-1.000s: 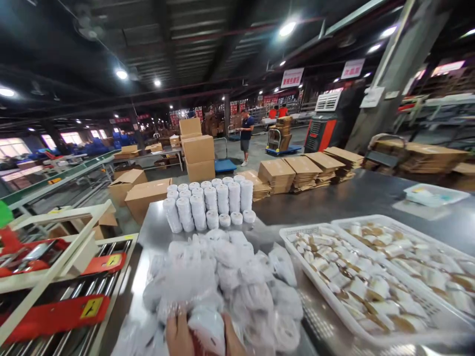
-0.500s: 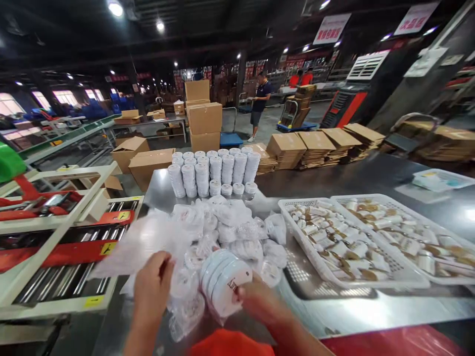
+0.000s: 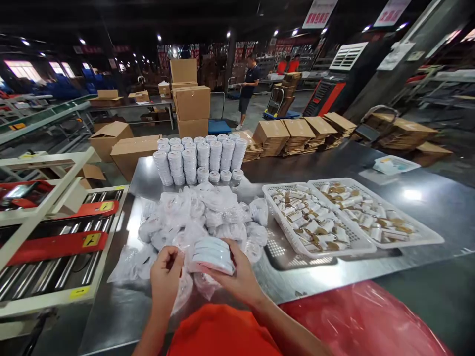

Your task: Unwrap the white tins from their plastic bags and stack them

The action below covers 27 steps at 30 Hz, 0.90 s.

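A worker's right hand [image 3: 237, 277] grips a stack of white discs [image 3: 213, 254] at the near table [image 3: 334, 277] edge, while the left hand [image 3: 166, 277] pinches its clear wrapper. Beyond lie a heap of bagged discs [image 3: 200, 217], two white baskets [image 3: 297, 244] at right, and stacked rolls [image 3: 198, 158] at the far edge.

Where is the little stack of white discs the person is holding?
In the head view, the stack of white discs sits low in the middle, between the left hand and right hand, just in front of the pile of plastic bags.
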Available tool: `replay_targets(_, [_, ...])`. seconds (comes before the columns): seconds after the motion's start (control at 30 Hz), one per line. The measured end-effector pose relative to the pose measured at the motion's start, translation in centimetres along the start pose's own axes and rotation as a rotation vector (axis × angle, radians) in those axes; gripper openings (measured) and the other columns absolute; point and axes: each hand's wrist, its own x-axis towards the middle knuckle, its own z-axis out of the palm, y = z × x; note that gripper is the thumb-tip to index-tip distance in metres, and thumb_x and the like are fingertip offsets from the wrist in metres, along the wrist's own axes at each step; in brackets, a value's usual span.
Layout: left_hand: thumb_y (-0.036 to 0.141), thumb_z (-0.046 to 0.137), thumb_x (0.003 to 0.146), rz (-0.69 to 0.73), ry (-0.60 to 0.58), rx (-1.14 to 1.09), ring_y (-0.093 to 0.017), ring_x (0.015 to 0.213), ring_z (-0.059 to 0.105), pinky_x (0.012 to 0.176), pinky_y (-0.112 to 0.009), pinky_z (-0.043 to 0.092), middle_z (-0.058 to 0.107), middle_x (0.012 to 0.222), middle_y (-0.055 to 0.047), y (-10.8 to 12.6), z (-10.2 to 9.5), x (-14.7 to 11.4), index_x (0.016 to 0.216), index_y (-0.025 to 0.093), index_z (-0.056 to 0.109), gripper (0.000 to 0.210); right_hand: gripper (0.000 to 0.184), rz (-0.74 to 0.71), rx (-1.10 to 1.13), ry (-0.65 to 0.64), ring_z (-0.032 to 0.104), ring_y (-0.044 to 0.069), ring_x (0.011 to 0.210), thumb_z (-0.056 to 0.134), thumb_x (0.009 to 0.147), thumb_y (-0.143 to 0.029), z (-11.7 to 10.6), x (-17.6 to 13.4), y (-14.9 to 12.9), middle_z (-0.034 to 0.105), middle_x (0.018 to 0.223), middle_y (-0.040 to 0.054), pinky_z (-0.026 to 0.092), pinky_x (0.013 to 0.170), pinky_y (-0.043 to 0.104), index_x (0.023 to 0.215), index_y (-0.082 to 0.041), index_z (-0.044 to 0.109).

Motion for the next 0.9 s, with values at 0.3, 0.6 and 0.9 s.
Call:
replay_targets(0.3, [0.014,0.051,0.089,0.673,0.099,0.322,-0.015,0.076,0.057,0.071,-0.026,0.047,0.06,0.078,-0.002,1.7,1.7,-1.0,0.085,0.02,0.057,0.009,0.058,-0.352,-0.549,-0.066,0.061,0.03,0.096,0.065,0.065,-0.027,1.0,-1.0,1.1,0.064,0.109,0.0136,0.05,0.082,0.043,0.119,-0.018,0.045])
replay_targets(0.6, [0.022,0.045,0.093,0.542,-0.147,0.418,-0.013,0.059,0.055,0.055,-0.023,0.044,0.056,0.066,0.002,2.0,2.0,-2.0,0.078,0.021,0.052,0.017,0.053,-0.371,-0.548,0.222,0.057,0.03,0.103,0.06,0.078,-0.033,0.5,-1.0,0.8,0.058,0.113,0.0129,0.048,0.086,0.045,0.124,-0.022,0.037])
replay_targets(0.9, [0.016,0.043,0.09,0.769,-0.224,0.647,-0.017,0.06,0.054,0.056,-0.028,0.038,0.058,0.064,-0.001,3.2,3.9,-0.9,0.071,0.021,0.051,0.022,0.083,-0.146,-0.499,0.018,0.052,0.033,0.117,0.055,0.076,-0.026,0.8,0.1,0.5,0.051,0.131,0.0192,0.047,0.092,0.049,0.147,-0.014,0.015])
